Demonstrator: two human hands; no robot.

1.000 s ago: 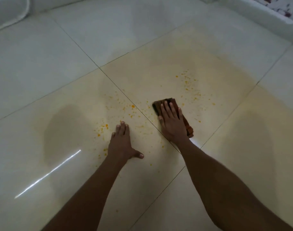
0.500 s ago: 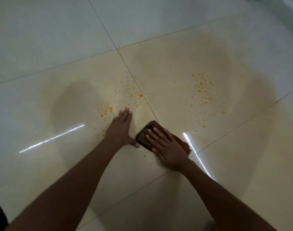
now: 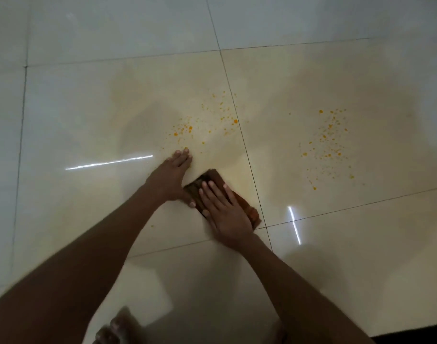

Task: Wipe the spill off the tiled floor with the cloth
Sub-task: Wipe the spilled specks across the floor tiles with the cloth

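Since 0.5 s ago: little change; right hand (image 3: 226,214) stays flat on the cloth (image 3: 247,206), which still touches the left hand's thumb. Nearest the camera, a blurred bare foot (image 3: 113,328) on the tiled floor (image 3: 63,108). Right fingers (image 3: 212,192) spread, pressing the brown cloth down, not gripping. Left hand (image 3: 172,175) palm down, open, holding nothing. Cloth lies just left of a grout line. Beyond: orange spill (image 3: 202,125) ahead of the left fingertips, second speckled patch (image 3: 329,142) on the tile to the right.

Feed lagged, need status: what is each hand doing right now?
Left hand: open, flat on the tiled floor, holding nothing.
Right hand: open, palm pressing the cloth down.
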